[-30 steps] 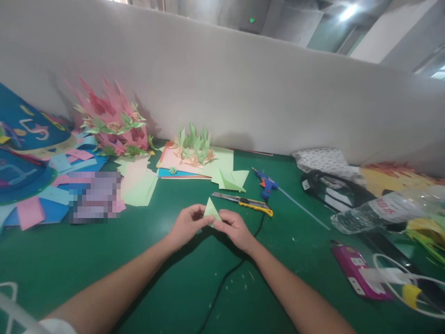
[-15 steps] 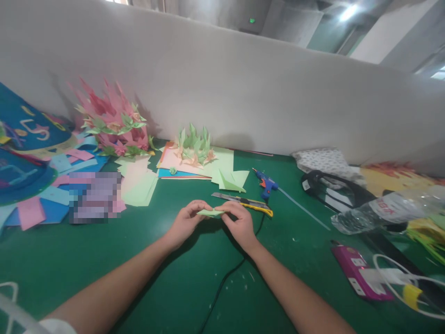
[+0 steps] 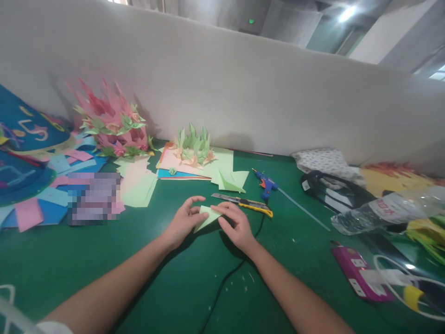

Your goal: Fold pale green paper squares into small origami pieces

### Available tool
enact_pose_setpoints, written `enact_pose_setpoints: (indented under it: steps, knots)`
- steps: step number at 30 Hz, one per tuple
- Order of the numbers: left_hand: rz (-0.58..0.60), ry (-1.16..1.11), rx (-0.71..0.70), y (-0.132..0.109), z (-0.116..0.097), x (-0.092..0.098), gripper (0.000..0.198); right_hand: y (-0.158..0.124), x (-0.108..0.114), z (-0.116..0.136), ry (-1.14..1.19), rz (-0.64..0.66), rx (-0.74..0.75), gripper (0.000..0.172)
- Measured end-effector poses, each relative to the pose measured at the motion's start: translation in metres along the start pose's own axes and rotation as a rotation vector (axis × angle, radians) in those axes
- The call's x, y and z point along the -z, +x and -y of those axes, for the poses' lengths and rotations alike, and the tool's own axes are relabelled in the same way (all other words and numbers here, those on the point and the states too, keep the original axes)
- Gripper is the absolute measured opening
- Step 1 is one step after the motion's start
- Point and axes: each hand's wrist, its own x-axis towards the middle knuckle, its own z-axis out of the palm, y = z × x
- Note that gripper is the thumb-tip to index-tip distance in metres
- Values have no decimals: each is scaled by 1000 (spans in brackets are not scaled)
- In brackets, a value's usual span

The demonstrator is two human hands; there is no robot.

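Observation:
A small light-green folded paper piece (image 3: 206, 216) lies on the green table (image 3: 146, 260) between my two hands. My left hand (image 3: 183, 222) rests at its left side, fingers spread, thumb and fingertips touching the paper. My right hand (image 3: 233, 224) presses down on its right part with flat fingers. A yellow-and-grey utility knife (image 3: 243, 202) lies just beyond my right hand. A blue glue gun (image 3: 265, 182) sits behind the knife, its black cord (image 3: 222, 283) running toward me.
Loose green and pink sheets (image 3: 139, 183) and folded paper flowers (image 3: 193, 147) lie at the back by the white partition (image 3: 243, 88). A pink paper bouquet (image 3: 110, 121) stands left. A pink phone (image 3: 357, 272), white cable and plastic bottle (image 3: 389, 209) crowd the right.
The green paper was held up between both hands as a triangle, then turned flat, and now lies on the table under my fingers. Both hands came down a little.

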Motion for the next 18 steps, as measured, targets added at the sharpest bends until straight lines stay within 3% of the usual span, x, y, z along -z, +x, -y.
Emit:
enact_pose_setpoints:
  steps: [5,12,18]
  knots:
    - [-65,140,-68,3,2,3,22,1,0,-4,87,-95,-162,21]
    - [-31,108,-8,3,5,5,26,1,-1,-9,186,-90,-295,17]
    - [-65,175,-19,2,5,2,27,2,-3,-9,252,-66,-304,15]
